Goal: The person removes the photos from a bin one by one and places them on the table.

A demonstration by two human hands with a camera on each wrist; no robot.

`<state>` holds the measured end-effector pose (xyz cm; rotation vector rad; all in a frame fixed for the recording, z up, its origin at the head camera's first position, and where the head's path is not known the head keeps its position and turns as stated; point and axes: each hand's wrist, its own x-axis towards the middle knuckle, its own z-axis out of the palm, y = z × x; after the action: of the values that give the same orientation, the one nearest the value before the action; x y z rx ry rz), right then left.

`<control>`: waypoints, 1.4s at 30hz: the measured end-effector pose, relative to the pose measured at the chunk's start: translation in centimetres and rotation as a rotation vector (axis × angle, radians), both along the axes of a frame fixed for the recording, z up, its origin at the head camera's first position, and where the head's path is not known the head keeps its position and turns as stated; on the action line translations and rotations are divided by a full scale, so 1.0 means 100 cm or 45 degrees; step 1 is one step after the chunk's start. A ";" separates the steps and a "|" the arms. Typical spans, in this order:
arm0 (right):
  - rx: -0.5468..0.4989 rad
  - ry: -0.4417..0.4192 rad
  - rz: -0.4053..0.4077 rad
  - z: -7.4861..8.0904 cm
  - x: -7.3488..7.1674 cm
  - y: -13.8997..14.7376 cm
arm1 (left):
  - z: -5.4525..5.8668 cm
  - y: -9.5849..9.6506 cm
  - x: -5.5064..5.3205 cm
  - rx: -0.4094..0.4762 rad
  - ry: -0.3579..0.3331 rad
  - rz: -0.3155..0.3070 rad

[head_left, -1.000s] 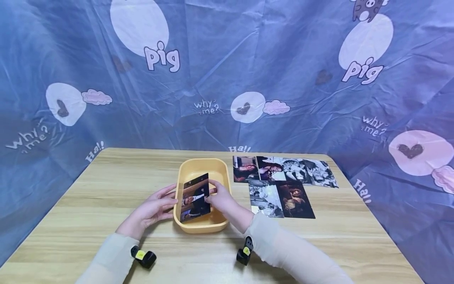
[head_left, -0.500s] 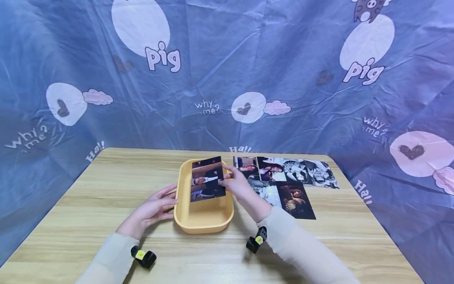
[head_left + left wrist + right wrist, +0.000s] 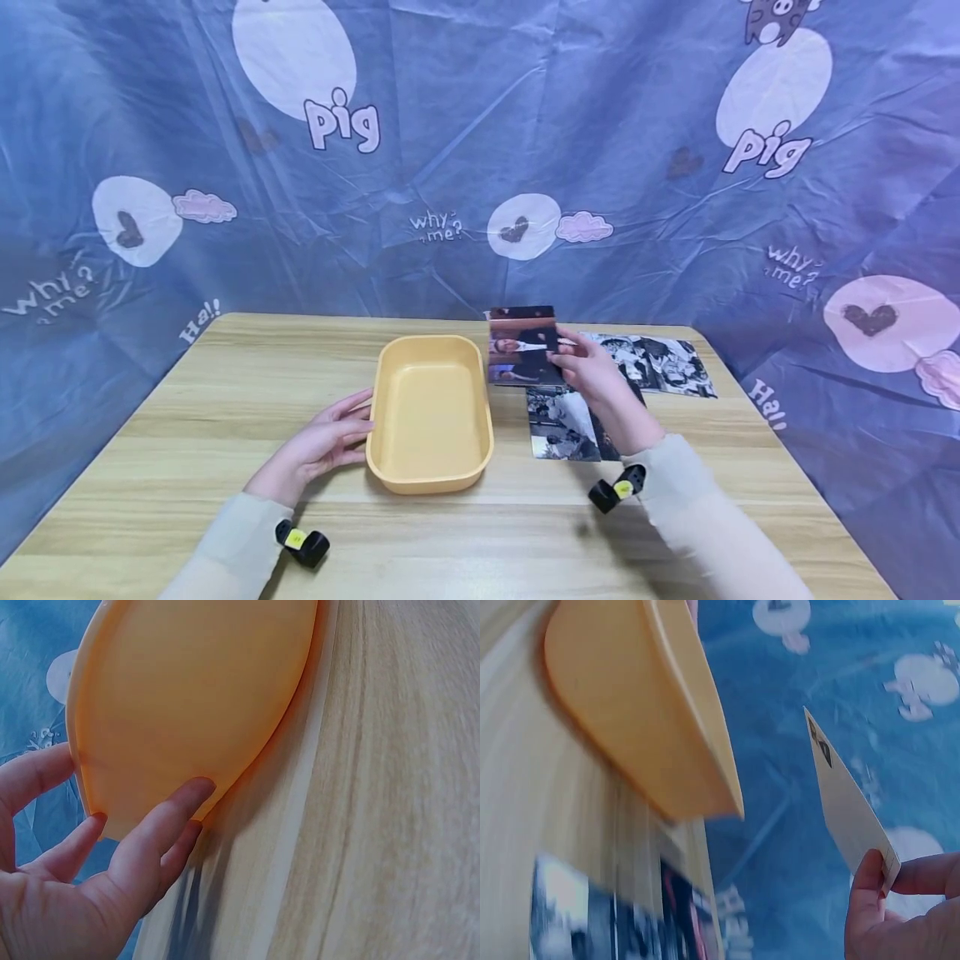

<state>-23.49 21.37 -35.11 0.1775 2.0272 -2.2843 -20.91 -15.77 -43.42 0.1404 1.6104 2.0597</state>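
Note:
My right hand (image 3: 600, 379) pinches one side of a photo print (image 3: 521, 346) between thumb and fingers, held up over the laid-out photos right of the yellow plastic tub (image 3: 431, 425). The print's face shows a person in a dark suit; in the right wrist view its pale back (image 3: 844, 799) is seen nearly edge-on. Nothing lies inside the tub. On its left side rests my left hand (image 3: 322, 446), with fingertips (image 3: 196, 792) spread against the outer wall in the left wrist view.
Black-and-white photos (image 3: 678, 367) lie at the table's back right. Another black-and-white photo (image 3: 562, 425) and a dark one (image 3: 609, 446) lie in front, partly covered by the right hand and forearm. A blue printed curtain (image 3: 442, 150) hangs behind the wooden table (image 3: 225, 392).
My right hand has lifted the photo print out of the tub and carried it right, over the laid-out photos. The left hand and the tub have stayed in place.

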 end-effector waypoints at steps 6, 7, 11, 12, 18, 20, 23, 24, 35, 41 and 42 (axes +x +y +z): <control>-0.064 -0.008 -0.080 0.002 0.007 0.047 | 0.000 0.001 -0.001 0.002 -0.001 -0.010; -0.058 -0.018 -0.097 0.003 0.009 0.054 | 0.000 0.001 0.000 -0.003 -0.003 -0.005; -0.082 -0.034 -0.125 0.001 0.015 0.083 | 0.000 0.000 0.000 -0.009 -0.014 0.007; -0.107 -0.026 -0.118 -0.001 0.016 0.092 | 0.000 0.000 -0.001 -0.010 -0.013 0.008; -0.295 0.015 0.046 -0.019 0.016 0.144 | -0.002 0.003 -0.002 -0.014 0.007 0.003; -0.283 0.006 0.113 -0.025 0.015 0.159 | -0.003 0.003 -0.003 -0.018 0.009 -0.001; -0.271 -0.005 0.174 -0.032 0.014 0.178 | -0.004 0.002 -0.002 -0.016 0.004 0.008; -0.269 -0.008 0.182 -0.034 0.015 0.184 | -0.004 0.002 -0.002 -0.014 0.004 0.011; -0.267 -0.114 0.327 -0.067 0.039 0.245 | -0.005 0.000 -0.001 -0.015 -0.003 0.007; -0.293 -0.156 0.353 -0.082 0.049 0.261 | -0.004 0.000 -0.001 -0.011 0.005 0.001; -0.281 -0.156 0.352 -0.083 0.050 0.262 | -0.004 0.000 -0.001 -0.008 0.002 0.001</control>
<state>-18.49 47.61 -43.40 0.0194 1.6144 -2.2392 -20.99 -15.81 -43.86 0.1388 1.6183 2.0554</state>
